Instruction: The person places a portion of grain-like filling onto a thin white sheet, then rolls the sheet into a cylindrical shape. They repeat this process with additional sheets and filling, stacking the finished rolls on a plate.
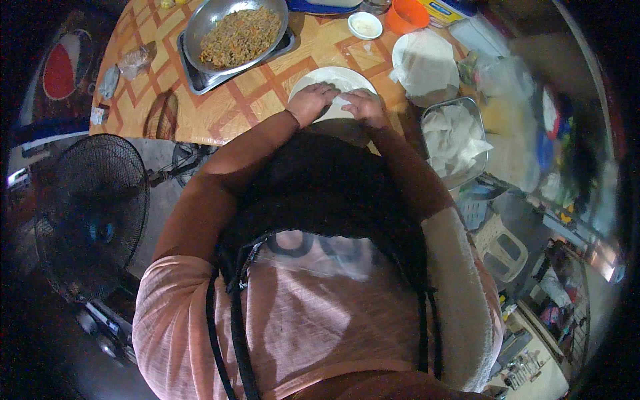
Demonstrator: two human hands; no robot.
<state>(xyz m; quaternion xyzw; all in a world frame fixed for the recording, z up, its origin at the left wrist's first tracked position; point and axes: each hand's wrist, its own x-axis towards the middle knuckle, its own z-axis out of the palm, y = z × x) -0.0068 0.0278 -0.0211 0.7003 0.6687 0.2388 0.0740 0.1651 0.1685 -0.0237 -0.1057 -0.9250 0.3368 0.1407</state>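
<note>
Both hands are over a white plate (345, 75) at the table's near edge. My left hand (311, 100) rests at the plate's left side, its fingers bent over a thin white wrapper. My right hand (365, 106) holds the wrapper's folded right end (341, 100) between thumb and fingers. Beyond, to the left, a metal bowl (192, 42) of cooked minced filling (240, 37) stands on a metal tray (197, 85). Right of the plate lies a stack of round white wrappers (425, 62). Nearer, a metal container (484, 117) holds folded white pieces (452, 140).
A small white bowl (365, 26) and an orange cup (407, 15) stand at the back. Plastic bags (136, 62) lie at the left. A standing fan (92, 220) is left of the person, and a plastic chair (502, 247) is at the right.
</note>
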